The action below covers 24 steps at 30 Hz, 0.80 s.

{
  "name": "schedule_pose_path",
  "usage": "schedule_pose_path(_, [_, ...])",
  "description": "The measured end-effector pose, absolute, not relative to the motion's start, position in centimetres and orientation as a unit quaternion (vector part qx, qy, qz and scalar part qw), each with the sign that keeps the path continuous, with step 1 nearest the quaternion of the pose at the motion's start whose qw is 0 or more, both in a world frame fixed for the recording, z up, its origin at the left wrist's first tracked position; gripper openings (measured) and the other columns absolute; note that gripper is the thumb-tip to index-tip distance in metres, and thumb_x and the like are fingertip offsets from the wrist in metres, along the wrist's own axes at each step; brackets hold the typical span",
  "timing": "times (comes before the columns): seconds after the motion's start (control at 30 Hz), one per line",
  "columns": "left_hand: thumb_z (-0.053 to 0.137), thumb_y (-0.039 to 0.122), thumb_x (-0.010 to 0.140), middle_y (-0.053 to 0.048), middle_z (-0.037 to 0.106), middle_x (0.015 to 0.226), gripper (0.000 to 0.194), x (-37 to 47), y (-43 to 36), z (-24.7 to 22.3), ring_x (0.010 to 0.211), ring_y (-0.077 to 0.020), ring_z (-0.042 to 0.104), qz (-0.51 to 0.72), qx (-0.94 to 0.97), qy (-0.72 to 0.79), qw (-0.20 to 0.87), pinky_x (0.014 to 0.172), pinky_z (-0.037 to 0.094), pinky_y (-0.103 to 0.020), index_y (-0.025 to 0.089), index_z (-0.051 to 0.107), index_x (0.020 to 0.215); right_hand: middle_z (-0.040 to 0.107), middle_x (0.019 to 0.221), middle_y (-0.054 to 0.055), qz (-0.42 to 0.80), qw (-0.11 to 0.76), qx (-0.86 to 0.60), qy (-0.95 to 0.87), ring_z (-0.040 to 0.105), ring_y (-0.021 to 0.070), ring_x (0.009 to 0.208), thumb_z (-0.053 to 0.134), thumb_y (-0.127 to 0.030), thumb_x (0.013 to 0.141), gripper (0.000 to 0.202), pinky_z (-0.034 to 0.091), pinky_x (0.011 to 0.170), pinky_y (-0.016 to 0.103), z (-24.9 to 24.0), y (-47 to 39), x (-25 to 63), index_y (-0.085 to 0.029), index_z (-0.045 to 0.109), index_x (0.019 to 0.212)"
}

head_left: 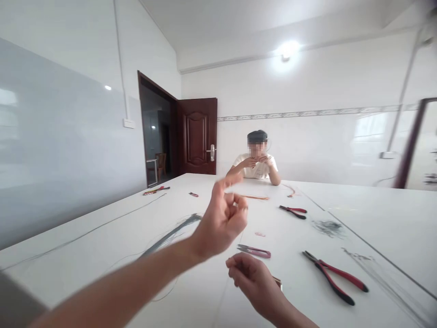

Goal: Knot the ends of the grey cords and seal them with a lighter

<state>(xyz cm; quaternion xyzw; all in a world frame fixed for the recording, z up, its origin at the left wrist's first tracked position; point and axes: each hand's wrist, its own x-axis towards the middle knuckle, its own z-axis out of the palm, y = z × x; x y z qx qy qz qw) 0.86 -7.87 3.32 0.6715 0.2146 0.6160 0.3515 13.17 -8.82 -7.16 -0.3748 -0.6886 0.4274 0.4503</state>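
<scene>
My left hand (221,218) is raised over the middle of the white table (191,291), its fingers curled; whatever it may hold is too small to make out. Lower and to the right, my right hand (254,280) is closed, fingertips pinched together, and nothing can be made out between them. Just beyond it lie small thread snips (254,251) with a pink handle. A small brown object (277,281) is partly hidden behind my right hand. A bundle of dark thin wires (170,234) passes behind my left forearm.
Large red-handled pliers (332,273) lie at the right, smaller pliers (293,211) farther back. Near them are a wire tangle (329,227) and loose wires (378,273). Another tool (156,190) lies far left. A person (256,166) sits across, elbows on the table.
</scene>
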Motion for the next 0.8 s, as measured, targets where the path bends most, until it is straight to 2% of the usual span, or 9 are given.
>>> schedule_pose_path(0.07, [0.055, 0.017, 0.086, 0.004, 0.052, 0.080, 0.044, 2.3, -6.2, 1.7, 0.051, -0.0044, 0.043, 0.588, 0.694, 0.208, 0.360, 0.047, 0.040, -0.018, 0.025, 0.036, 0.124, 0.053, 0.069, 0.001, 0.439, 0.510, -0.382, -0.633, 0.049, 0.0128, 0.060, 0.050, -0.030, 0.082, 0.016, 0.040, 0.054, 0.026, -5.8, -7.7, 14.5, -0.016, 0.058, 0.086])
schedule_pose_path(0.13, [0.047, 0.015, 0.088, 0.005, 0.048, 0.081, 0.042, 3.6, -4.5, 0.1, 0.055, -0.0049, 0.045, 0.578, 0.704, 0.210, 0.355, 0.050, 0.042, -0.018, 0.027, 0.029, 0.124, 0.055, 0.077, 0.002, 0.442, 0.565, -0.380, -0.584, 0.053, 0.0127, 0.066, 0.054, -0.033, 0.080, 0.018, 0.043, 0.058, 0.026, -4.6, -6.8, 16.1, -0.017, 0.056, 0.087])
schedule_pose_path(0.23, [0.046, 0.015, 0.088, 0.004, 0.046, 0.083, 0.043, 5.1, -2.6, -1.6, 0.061, -0.0068, 0.050, 0.553, 0.732, 0.203, 0.342, 0.056, 0.046, -0.020, 0.027, 0.027, 0.124, 0.057, 0.086, 0.002, 0.440, 0.626, -0.372, -0.525, 0.055, 0.0121, 0.071, 0.060, -0.039, 0.078, 0.024, 0.046, 0.065, 0.027, -3.3, -6.2, 18.0, -0.019, 0.056, 0.091])
schedule_pose_path(0.33, [0.046, 0.013, 0.087, 0.004, 0.046, 0.086, 0.049, 6.2, -1.3, -2.4, 0.061, -0.0064, 0.051, 0.521, 0.766, 0.193, 0.322, 0.055, 0.047, -0.021, 0.030, 0.026, 0.128, 0.057, 0.081, -0.001, 0.431, 0.659, -0.371, -0.493, 0.053, 0.0107, 0.069, 0.063, -0.044, 0.078, 0.027, 0.046, 0.065, 0.026, -2.5, -5.9, 19.1, -0.021, 0.056, 0.091])
schedule_pose_path(0.53, [0.047, 0.011, 0.085, 0.004, 0.049, 0.084, 0.054, 6.2, 0.3, -3.3, 0.058, -0.0062, 0.049, 0.479, 0.828, 0.172, 0.235, 0.056, 0.045, -0.021, 0.031, 0.028, 0.132, 0.061, 0.076, 0.001, 0.362, 0.640, -0.416, -0.535, 0.057, 0.0140, 0.071, 0.066, -0.036, 0.077, 0.020, 0.047, 0.065, 0.028, -2.4, -5.1, 19.0, -0.019, 0.058, 0.082])
schedule_pose_path(0.67, [0.044, 0.006, 0.084, 0.006, 0.051, 0.083, 0.055, 5.2, 1.0, -3.6, 0.055, -0.0049, 0.047, 0.466, 0.844, 0.169, 0.205, 0.056, 0.043, -0.020, 0.033, 0.031, 0.130, 0.059, 0.074, 0.000, 0.338, 0.598, -0.455, -0.567, 0.053, 0.0133, 0.067, 0.057, -0.025, 0.080, 0.009, 0.045, 0.062, 0.029, -2.5, -4.2, 18.7, -0.019, 0.057, 0.087])
schedule_pose_path(0.8, [0.044, 0.002, 0.080, 0.007, 0.050, 0.081, 0.060, 4.5, 1.4, -3.6, 0.053, -0.0045, 0.045, 0.453, 0.857, 0.173, 0.171, 0.053, 0.039, -0.019, 0.036, 0.032, 0.128, 0.053, 0.071, -0.002, 0.311, 0.589, -0.472, -0.577, 0.048, 0.0122, 0.063, 0.054, -0.016, 0.078, 0.014, 0.040, 0.056, 0.026, -2.6, -3.3, 18.5, -0.021, 0.055, 0.091])
